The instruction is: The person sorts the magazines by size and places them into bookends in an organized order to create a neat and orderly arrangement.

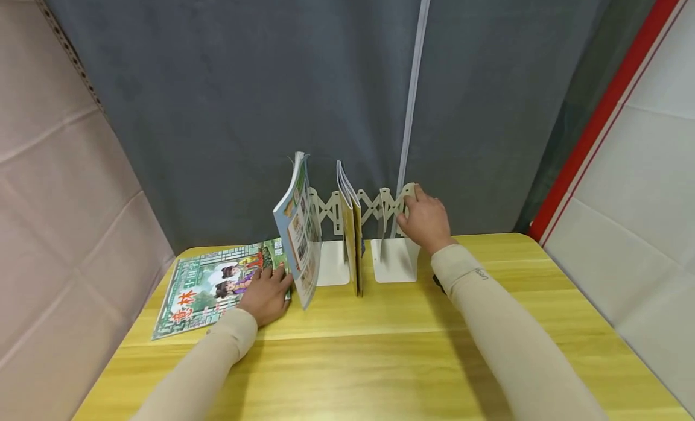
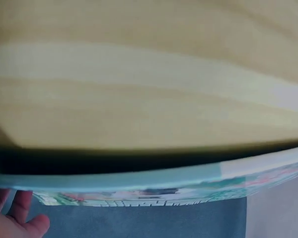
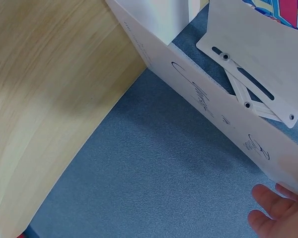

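Note:
On the left of the table lies a magazine (image 1: 201, 288) with a green illustrated cover. My left hand (image 1: 266, 294) rests over its right end, fingers spread on the cover; the left wrist view shows the fingers (image 2: 22, 206) against the cover near the edge. A cream expandable bookend (image 1: 333, 267) stands at the back, its crossed bars drawn out. My right hand (image 1: 426, 219) grips the upper edge of its right end plate (image 3: 213, 104), with digits on both sides of it. A blue-edged magazine (image 1: 298, 234) leans upright at the left end, and thin books (image 1: 350, 234) stand mid-rack.
A grey curtain (image 1: 271, 77) hangs right behind the bookend. White panels (image 1: 641, 198) flank the wooden table (image 1: 380, 360), with a red strip (image 1: 608, 113) on the right side. Bare wood shows in front of the bookend.

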The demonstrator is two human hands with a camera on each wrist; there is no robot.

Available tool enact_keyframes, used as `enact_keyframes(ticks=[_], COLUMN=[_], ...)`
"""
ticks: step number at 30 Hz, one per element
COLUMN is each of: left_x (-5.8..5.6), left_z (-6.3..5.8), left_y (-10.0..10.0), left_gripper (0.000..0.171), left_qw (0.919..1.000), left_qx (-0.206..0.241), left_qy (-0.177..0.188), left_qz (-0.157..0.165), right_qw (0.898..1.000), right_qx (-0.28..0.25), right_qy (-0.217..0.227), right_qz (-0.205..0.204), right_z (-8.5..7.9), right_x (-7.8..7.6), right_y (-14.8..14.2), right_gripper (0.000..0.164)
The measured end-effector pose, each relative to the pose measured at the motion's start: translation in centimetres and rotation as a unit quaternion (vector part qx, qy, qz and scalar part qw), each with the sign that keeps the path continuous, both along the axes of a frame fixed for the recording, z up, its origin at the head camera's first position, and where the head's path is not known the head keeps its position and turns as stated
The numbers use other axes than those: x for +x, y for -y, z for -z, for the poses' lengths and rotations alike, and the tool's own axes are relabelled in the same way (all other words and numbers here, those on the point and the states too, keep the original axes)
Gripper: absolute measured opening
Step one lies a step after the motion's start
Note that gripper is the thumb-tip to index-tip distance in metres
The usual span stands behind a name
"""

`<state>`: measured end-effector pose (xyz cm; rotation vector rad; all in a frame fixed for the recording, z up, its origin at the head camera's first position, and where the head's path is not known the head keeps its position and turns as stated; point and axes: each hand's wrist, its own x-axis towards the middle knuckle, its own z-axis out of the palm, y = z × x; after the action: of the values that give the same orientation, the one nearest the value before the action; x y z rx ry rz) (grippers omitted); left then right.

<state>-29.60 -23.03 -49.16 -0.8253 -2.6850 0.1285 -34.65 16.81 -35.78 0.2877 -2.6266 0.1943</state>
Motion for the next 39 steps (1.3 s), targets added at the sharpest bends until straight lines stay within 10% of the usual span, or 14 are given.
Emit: enact_keyframes(ticks=[16, 39], left_x=[0.22, 0.59], left_z=[0.53, 0.38], left_y=[0.18, 0.02], left_gripper=[0.037, 0.036], left_qw=[0.9940, 0.9964], left_qx=[0.052, 0.035], left_qy=[0.089, 0.061], left_qz=[-0.036, -0.048], right_qw=[1.000, 1.000], right_qx=[0.000, -0.002], right_qy=[0.007, 0.012], right_qz=[0.001, 0.004], right_z=[-0.26, -0.30], right_x=[0.20, 0.35], right_y=[0.19, 0.26], right_gripper=[0.040, 0.040])
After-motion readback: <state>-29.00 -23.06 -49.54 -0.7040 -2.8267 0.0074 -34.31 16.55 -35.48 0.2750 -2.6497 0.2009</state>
